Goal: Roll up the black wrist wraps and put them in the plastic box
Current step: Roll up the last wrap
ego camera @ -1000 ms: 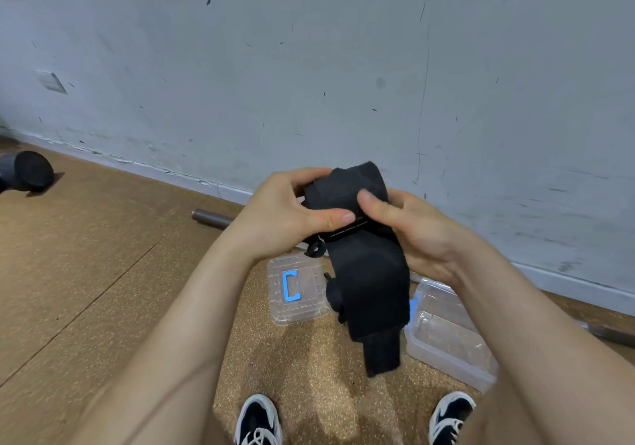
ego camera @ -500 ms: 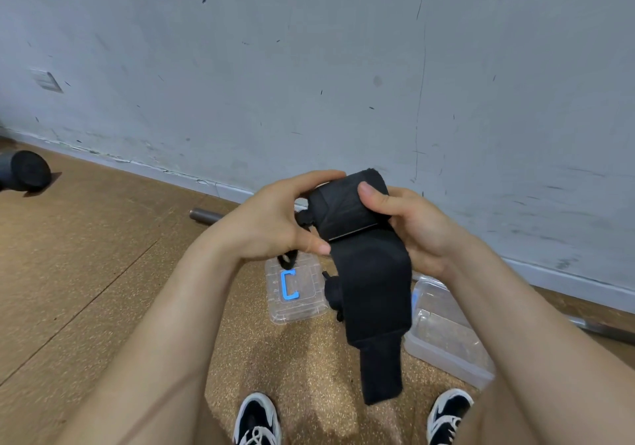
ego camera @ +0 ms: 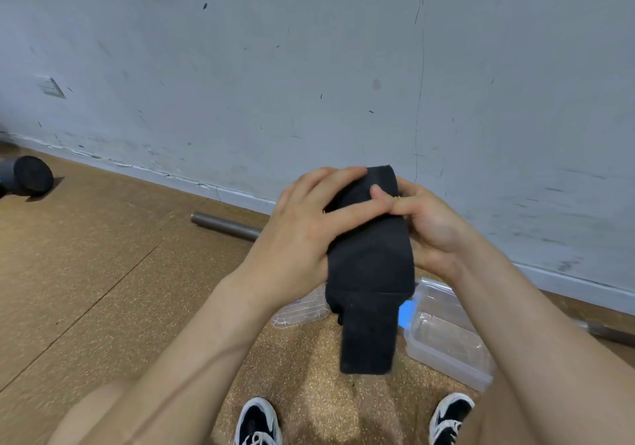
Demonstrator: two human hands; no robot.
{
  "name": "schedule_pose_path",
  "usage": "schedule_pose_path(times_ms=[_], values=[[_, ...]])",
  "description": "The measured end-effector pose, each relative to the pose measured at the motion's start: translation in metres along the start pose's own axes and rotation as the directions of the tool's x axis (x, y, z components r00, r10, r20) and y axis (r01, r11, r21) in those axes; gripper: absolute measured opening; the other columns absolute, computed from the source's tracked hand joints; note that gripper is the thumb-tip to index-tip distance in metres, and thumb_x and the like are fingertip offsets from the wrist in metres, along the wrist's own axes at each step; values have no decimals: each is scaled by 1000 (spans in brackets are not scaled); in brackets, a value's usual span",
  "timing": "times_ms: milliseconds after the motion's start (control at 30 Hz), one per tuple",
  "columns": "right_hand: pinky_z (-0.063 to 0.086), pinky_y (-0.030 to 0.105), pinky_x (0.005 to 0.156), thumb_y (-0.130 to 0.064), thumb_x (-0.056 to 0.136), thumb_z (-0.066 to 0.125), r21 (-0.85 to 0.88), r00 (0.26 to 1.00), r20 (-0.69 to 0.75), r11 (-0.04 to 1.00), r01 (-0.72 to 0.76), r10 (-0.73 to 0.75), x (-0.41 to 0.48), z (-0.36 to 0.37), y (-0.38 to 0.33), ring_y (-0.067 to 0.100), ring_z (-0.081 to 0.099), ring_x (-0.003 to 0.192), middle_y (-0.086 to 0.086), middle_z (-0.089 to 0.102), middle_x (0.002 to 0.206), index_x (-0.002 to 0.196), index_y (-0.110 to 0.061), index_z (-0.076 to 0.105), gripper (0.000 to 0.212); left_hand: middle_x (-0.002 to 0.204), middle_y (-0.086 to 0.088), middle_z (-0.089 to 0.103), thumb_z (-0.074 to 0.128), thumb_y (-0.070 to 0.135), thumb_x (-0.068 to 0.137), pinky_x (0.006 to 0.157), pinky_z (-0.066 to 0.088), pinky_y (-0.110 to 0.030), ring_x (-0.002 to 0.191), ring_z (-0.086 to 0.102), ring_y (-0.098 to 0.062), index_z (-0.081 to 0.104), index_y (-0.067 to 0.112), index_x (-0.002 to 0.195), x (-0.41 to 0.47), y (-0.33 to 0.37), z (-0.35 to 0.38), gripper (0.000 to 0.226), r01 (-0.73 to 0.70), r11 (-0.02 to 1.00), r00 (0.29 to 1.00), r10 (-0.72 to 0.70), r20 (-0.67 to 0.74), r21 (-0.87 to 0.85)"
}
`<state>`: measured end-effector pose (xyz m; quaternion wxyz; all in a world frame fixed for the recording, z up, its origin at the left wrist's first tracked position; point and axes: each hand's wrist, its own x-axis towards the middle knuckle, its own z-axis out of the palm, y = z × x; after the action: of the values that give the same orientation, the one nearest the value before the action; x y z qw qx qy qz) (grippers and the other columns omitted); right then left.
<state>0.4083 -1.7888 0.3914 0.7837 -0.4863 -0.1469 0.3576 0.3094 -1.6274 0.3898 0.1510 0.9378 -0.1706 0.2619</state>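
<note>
Both hands clasp one black wrist wrap (ego camera: 369, 259) in mid-air at the centre of the frame. From the left side of the picture, the left hand (ego camera: 309, 228) lays its fingers (ego camera: 350, 212) across the front of the rolled upper part. From the right, the right hand (ego camera: 429, 228) cups the other side of the roll, its thumb pressed on the fabric just beside the left fingertips. The wrap is a matte, woven-looking band: thick and rounded at the top where it is wound, flat and broad below, then stepping in to a narrower rectangular tail (ego camera: 367, 338) that hangs straight down with a squared end.

Behind that hanging tail, low and right of centre, stands the clear plastic box (ego camera: 450, 345), a shallow open rectangular tub with rounded corners and glossy walls; a bright blue bit shows at its near left edge, half hidden by the cloth. Left of the tail lies a flat transparent lid (ego camera: 299, 310), mostly covered by the left forearm.

Speckled, cork-like tan floor (ego camera: 103, 273) fills the lower left. A dull grey metal tube (ego camera: 225, 226) lies along the foot of a scuffed, pale grey wall (ego camera: 309, 66). At the left edge sits a dark round-ended object (ego camera: 29, 175). Two black shoes with white laces (ego camera: 257, 424) show at the bottom edge.
</note>
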Motion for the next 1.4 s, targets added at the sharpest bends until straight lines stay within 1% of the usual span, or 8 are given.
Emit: schedule_pose_path(times_ms=[267, 433, 600, 800, 967, 1100, 1267, 1400], values=[[59, 37, 70, -8, 82, 66, 57, 1000, -28, 998, -8, 10, 0, 3, 2, 31, 66, 97, 17, 66, 119, 131, -20, 55, 51, 137, -1, 62, 73, 20, 85, 104, 48, -42, 133, 53, -19, 74, 21, 114, -1, -1, -4, 29, 54, 991, 996, -62, -64, -126], [56, 27, 57, 4, 93, 55, 14, 999, -35, 999, 30, -30, 0, 6, 4, 21, 67, 71, 12, 65, 98, 123, -25, 59, 42, 127, 7, 67, 74, 20, 82, 99, 52, -35, 125, 56, -1, 73, 29, 107, 1, -3, -7, 27, 129, 950, 985, -155, -71, -284], [52, 24, 49, 22, 89, 38, -176, 999, -2, 984, 38, -39, -3, 2, 1, 13, 61, 52, 2, 64, 63, 131, -35, 52, 72, 122, 7, 70, 57, 36, 86, 95, 49, -20, 117, 59, 0, 76, 24, 106, 3, -1, -13, 30, 109, 965, 988, -131, -79, -239], [60, 33, 54, 25, 83, 41, -289, 997, 68, 957, -8, 29, -4, 4, -1, 32, 68, 58, 22, 65, 88, 125, -24, 55, 66, 73, 11, 67, 69, 11, 89, 57, 49, -36, 67, 63, -7, 75, 21, 97, 4, -9, -14, 14, 177, 962, 959, -216, -182, -209], [62, 39, 63, 20, 88, 45, -199, 990, 141, 979, 46, -18, -2, 10, 2, 39, 71, 72, 25, 63, 100, 112, -24, 55, 51, 104, 12, 70, 70, 5, 87, 82, 48, -14, 104, 61, -8, 75, 21, 95, 14, -4, -14, 18, 269, 855, 886, -400, -233, -444], [63, 37, 63, 13, 91, 43, -200, 989, 147, 979, 44, -15, -2, 10, 5, 38, 71, 70, 24, 66, 94, 108, -24, 55, 42, 75, 21, 71, 65, 8, 92, 64, 50, -11, 76, 65, 7, 69, 31, 84, 21, 2, -15, 24, 384, 572, 809, -587, -36, -725], [61, 49, 68, -19, 90, 57, -68, 993, 117, 998, 18, -10, -4, 15, 5, 43, 70, 88, 22, 63, 109, 97, -23, 58, 7, 72, 27, 70, 66, 4, 90, 65, 49, -9, 75, 65, 10, 67, 34, 81, 21, 2, -15, 31, 362, 545, 800, -598, -48, -757], [62, 48, 63, -25, 101, 51, -207, 997, 51, 977, 60, -50, -4, 15, 3, 41, 71, 84, 19, 65, 103, 93, -21, 56, 10, 76, 20, 73, 69, 3, 87, 66, 52, -17, 77, 69, 1, 69, 31, 85, 18, 3, -12, 27, 377, 539, 786, -616, -48, -753]])
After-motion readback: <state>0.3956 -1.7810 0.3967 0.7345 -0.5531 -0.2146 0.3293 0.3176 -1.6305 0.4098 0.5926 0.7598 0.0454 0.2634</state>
